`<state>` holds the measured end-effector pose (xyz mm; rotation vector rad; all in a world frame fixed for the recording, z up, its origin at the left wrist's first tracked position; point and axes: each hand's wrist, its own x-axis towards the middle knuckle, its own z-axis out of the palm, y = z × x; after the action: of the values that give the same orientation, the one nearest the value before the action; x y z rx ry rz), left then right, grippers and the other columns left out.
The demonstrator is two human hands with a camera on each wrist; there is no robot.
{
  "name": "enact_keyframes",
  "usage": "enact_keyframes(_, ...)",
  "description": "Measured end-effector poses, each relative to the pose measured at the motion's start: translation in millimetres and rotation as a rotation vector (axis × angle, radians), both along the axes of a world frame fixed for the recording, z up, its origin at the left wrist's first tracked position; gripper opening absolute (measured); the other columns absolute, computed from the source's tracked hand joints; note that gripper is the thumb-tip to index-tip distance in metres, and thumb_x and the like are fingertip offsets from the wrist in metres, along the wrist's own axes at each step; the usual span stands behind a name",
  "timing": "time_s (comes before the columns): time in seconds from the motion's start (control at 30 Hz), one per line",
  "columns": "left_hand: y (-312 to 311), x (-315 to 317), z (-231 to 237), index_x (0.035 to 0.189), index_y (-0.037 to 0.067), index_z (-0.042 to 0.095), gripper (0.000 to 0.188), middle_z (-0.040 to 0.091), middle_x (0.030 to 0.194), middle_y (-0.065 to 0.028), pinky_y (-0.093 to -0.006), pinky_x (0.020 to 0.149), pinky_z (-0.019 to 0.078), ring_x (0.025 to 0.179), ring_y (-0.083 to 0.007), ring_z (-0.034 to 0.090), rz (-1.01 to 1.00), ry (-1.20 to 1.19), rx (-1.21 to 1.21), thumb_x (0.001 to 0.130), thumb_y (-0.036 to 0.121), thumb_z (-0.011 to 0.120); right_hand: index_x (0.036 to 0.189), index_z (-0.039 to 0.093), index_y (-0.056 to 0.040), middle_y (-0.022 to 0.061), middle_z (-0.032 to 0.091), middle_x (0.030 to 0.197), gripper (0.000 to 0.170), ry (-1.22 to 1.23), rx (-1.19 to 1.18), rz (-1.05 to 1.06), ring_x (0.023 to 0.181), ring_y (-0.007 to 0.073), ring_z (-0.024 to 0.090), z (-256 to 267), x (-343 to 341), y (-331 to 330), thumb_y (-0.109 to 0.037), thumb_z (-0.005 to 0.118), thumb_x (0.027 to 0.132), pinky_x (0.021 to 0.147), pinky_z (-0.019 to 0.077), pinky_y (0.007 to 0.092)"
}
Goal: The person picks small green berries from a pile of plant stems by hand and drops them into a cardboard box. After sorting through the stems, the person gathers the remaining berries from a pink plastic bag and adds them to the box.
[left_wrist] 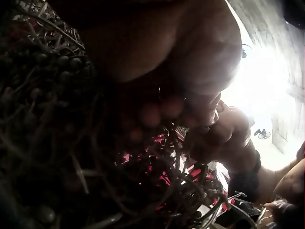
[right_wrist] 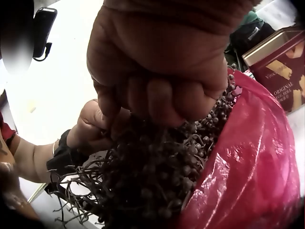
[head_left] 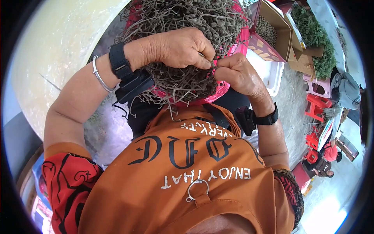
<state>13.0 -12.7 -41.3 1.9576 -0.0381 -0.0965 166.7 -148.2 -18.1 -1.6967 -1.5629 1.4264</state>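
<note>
Dried stems with small round heads [head_left: 183, 17] fill a pink plastic bag [head_left: 243, 37] in front of the person's lap. The left hand [head_left: 183, 47] is over the pile, its thumb and forefinger pinching a stem. Close beside it, the right hand [head_left: 239, 74] has its fingers curled round part of the stems, near the bag's edge. In the right wrist view the curled fingers of the right hand [right_wrist: 162, 95] lie on the dark heads, and the left hand [right_wrist: 90, 124] meets them. The left wrist view is dark; the left hand [left_wrist: 190, 57] hides its own grip there.
A pale table surface [head_left: 58, 35] is at the upper left. At the right stand an open carton [head_left: 269, 35] of small round heads, a white tray [head_left: 269, 70], green sprigs [head_left: 313, 31] and red stools [head_left: 316, 106]. Other people [head_left: 324, 165] are at the far right.
</note>
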Motion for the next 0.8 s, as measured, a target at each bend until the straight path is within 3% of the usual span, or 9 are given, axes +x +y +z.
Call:
enact_keyframes(0.1,0.8,-1.3,-1.8,0.068,-0.003,0.050,0.023,0.043,0.062,-0.0082,-0.0319,0.061,0.0387,0.061,-0.0191,0.045,-0.013,0.003,-0.004,0.079,0.013,0.062,0.052,0.041,-0.0007,0.0001,0.034,0.048,0.020,0.041,0.042,-0.091,0.048,0.0075,0.034,-0.7,-2.7,-1.7,-0.007,0.049,0.070,0.043,0.0279,0.0281)
enact_keyframes(0.2,5.6,-3.4,-3.4,0.068,-0.003,0.049,0.023,0.043,0.062,-0.0080,-0.0318,0.061,0.0386,0.061,-0.0190,0.045,-0.039,-0.010,-0.021,0.079,0.013,0.062,0.053,0.045,-0.0009,0.0011,0.038,0.050,0.019,-0.089,0.794,0.216,0.044,0.0083,0.032,-9.1,18.5,-5.5,-0.004,0.046,0.072,0.041,0.0261,0.0287)
enact_keyframes(0.27,12.3,-4.8,-7.8,0.068,-0.002,0.053,0.022,0.044,0.055,-0.0069,-0.0305,0.056,0.0382,0.055,-0.0149,0.043,0.044,-0.017,-0.006,0.080,0.016,0.059,0.064,0.052,-0.0019,0.0015,0.042,0.056,0.014,0.269,0.485,-0.198,0.044,0.0072,0.033,-4.6,61.7,-28.2,-0.002,0.045,0.075,0.040,0.0240,0.0257)
enact_keyframes(0.3,13.3,-4.8,-9.2,0.068,-0.001,0.054,0.022,0.045,0.052,-0.0063,-0.0299,0.053,0.0380,0.052,-0.0128,0.042,0.076,-0.025,0.003,0.080,0.017,0.058,0.064,0.052,-0.0019,0.0015,0.042,0.056,0.014,0.267,0.485,-0.205,0.044,0.0072,0.033,1.3,59.4,-28.1,-0.002,0.045,0.075,0.040,0.0240,0.0257)
enact_keyframes(0.43,8.4,-1.9,-7.1,0.067,0.000,0.054,0.023,0.042,0.051,-0.0050,-0.0284,0.052,0.0370,0.051,-0.0112,0.040,0.089,-0.018,0.020,0.080,0.018,0.058,0.074,0.054,-0.0021,0.0016,0.045,0.060,0.010,0.377,0.137,-0.730,0.045,0.0059,0.034,28.3,36.7,-16.1,-0.003,0.045,0.079,0.040,0.0221,0.0223)
enact_keyframes(0.5,7.0,-2.0,-8.4,0.067,-0.001,0.054,0.024,0.043,0.051,-0.0060,-0.0287,0.052,0.0374,0.050,-0.0121,0.040,0.095,-0.016,0.025,0.080,0.019,0.058,0.077,0.055,-0.0015,-0.0013,0.043,0.058,0.012,0.497,0.049,-0.553,0.046,0.0051,0.033,17.6,16.8,-8.5,-0.009,0.050,0.084,0.041,0.0213,0.0204)
enact_keyframes(0.63,6.0,-5.8,-7.5,0.069,-0.001,0.056,0.025,0.047,0.053,-0.0093,-0.0298,0.052,0.0387,0.050,-0.0153,0.042,0.145,-0.033,0.082,0.080,0.021,0.060,0.079,0.058,0.0000,-0.0021,0.046,0.059,0.017,0.390,0.043,-0.373,0.049,0.0043,0.036,-3.5,-2.4,6.2,-0.016,0.055,0.085,0.043,0.0265,0.0198)
enact_keyframes(0.73,4.4,-3.3,-6.9,0.071,-0.001,0.057,0.026,0.049,0.055,-0.0118,-0.0308,0.053,0.0398,0.050,-0.0181,0.044,0.149,-0.066,0.182,0.079,0.023,0.061,0.076,0.060,0.0005,-0.0027,0.050,0.061,0.024,-0.111,0.214,-0.092,0.053,0.0039,0.039,-14.5,-9.8,16.2,-0.022,0.059,0.085,0.046,0.0320,0.0200)
enact_keyframes(0.8,3.1,-1.2,-8.6,0.073,0.000,0.058,0.024,0.052,0.057,-0.0132,-0.0320,0.054,0.0409,0.051,-0.0216,0.048,0.172,-0.113,0.174,0.078,0.023,0.063,0.075,0.060,0.0007,-0.0026,0.050,0.061,0.026,-0.030,0.190,-0.117,0.054,0.0039,0.040,-18.2,-9.3,16.3,-0.023,0.060,0.084,0.047,0.0331,0.0203)
